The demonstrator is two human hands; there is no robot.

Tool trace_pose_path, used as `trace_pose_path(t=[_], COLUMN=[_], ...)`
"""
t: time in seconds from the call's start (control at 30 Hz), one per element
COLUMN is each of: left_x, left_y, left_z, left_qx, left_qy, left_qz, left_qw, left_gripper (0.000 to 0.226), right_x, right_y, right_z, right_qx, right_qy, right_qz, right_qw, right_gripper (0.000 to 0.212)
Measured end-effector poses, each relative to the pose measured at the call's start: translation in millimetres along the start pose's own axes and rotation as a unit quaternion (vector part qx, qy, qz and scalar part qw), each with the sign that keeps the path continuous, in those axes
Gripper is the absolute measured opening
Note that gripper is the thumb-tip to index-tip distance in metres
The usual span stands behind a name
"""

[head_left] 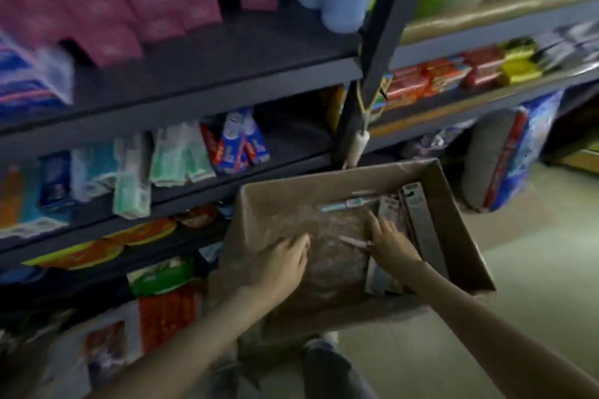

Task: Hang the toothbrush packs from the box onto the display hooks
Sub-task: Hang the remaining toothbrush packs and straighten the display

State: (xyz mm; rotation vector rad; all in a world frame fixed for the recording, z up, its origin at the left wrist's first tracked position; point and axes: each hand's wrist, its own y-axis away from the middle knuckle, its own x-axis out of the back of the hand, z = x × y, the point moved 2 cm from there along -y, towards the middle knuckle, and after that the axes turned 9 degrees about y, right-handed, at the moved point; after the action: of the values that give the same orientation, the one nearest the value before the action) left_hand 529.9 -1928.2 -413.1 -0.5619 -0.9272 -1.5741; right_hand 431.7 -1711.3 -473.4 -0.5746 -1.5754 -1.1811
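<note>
Toothbrush packs (pixel 418 217) lie in the box, and no display hook shows among the shelving (pixel 194 74) on the left. The cardboard box (pixel 324 185) sits tilted beside it, with the packs leaning along its right wall and crinkled clear wrap (pixel 337 266) over its floor. The left grip (pixel 282 266) is released, fingers flat on the wrap. The right grip (pixel 390 244) touches the packs; I cannot tell whether it is grasping. Pulling one pack could drag its neighbours or snag the wrap.

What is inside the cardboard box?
Toothbrush packs stand along the right wall of the box, a teal toothbrush lies farther back, crinkled plastic covers the floor. The left hand and right hand hide what's beneath.
</note>
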Motion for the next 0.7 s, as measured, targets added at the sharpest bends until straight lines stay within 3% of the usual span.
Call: trace_pose_path(t=[0.13, 0.23, 0.5, 0.7], left_x=[-60.9, -79.3, -84.8, -84.5], left_y=[-38.1, -54.8, -65.5, -78.0], left_z=[-0.9, -8.7, -20.0, 0.2], left_qx=[0.123, 0.168, 0.199, 0.162], left_qy=[0.028, -0.008, -0.034, -0.054], left_qz=[-0.102, -0.108, -0.117, -0.091], left_qw=[0.987, 0.98, 0.972, 0.981], left_gripper=[0.054, 0.056, 0.053, 0.056], right_x=[-36.9, -54.2, -57.7, -49.3], right_y=[-41.3, -87.5, -124.8, -105.1], right_z=[29.3, 24.9, 2.2, 8.6], right_qx=[0.021, 0.066, 0.091, 0.193], right_qy=[0.022, 0.025, 0.138, 0.166], right_qz=[-0.044, -0.032, 0.089, 0.085], right_qw=[0.999, 0.997, 0.982, 0.963], right_gripper=[0.069, 0.071, 0.04, 0.067])
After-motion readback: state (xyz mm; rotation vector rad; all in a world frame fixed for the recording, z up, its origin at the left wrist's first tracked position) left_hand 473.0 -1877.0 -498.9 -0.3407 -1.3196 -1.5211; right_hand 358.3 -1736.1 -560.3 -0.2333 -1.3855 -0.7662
